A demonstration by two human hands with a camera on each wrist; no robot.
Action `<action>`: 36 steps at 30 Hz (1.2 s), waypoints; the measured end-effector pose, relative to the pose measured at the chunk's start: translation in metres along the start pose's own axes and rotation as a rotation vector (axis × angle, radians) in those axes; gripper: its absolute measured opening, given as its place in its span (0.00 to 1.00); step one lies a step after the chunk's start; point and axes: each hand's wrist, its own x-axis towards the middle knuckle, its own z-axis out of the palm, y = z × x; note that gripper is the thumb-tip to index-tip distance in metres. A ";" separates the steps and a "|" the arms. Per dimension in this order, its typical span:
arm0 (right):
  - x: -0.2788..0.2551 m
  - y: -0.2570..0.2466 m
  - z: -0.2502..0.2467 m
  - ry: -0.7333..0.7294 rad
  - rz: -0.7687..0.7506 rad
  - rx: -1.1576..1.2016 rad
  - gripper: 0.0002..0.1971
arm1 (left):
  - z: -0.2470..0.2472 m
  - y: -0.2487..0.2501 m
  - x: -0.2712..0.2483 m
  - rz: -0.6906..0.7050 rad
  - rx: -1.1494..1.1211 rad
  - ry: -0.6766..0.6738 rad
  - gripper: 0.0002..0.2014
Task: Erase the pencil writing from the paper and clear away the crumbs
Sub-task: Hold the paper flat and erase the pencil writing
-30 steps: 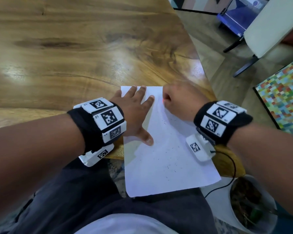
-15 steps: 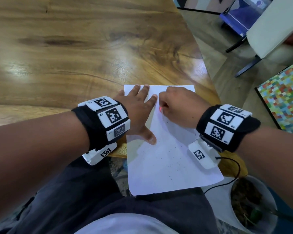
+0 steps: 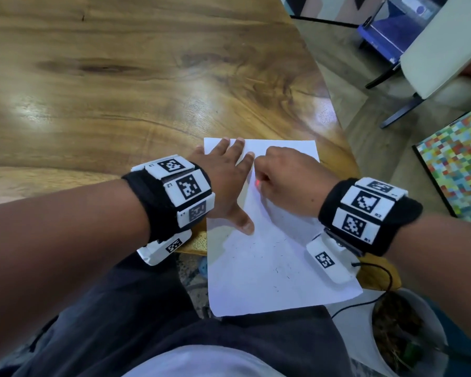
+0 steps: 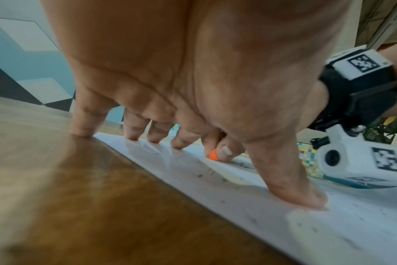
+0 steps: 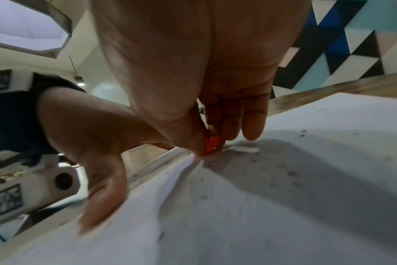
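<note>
A small orange eraser [image 4: 213,155] is pinched between thumb and fingertips of the right hand [image 3: 286,180], its tip pressed onto the white paper [image 3: 269,268] — just beside the left hand [image 3: 226,180], whose straight fingers are spread flat on the sheet. Dark crumbs [image 3: 276,270] are scattered nearer the table [image 3: 120,91] edge. Since half a second ago, the eraser has been drawn slightly nearer the person.

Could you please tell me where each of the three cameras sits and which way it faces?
Head: looks down at the paper on the table; both forearms show.
Left wrist: low, under the left hand pressing the paper.
Right wrist: low, under the right hand pinching the eraser.
Both wrist views share the eraser and crumbs.
</note>
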 end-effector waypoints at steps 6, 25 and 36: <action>0.045 0.024 -0.012 0.064 0.155 -0.072 0.06 | -0.001 0.000 -0.001 -0.004 0.009 -0.016 0.72; 0.045 0.036 -0.014 0.052 0.184 0.005 0.05 | -0.001 0.001 -0.001 -0.012 0.008 -0.009 0.73; -0.015 0.015 0.001 -0.042 -0.043 0.015 0.06 | -0.002 0.002 0.000 -0.006 0.029 -0.021 0.73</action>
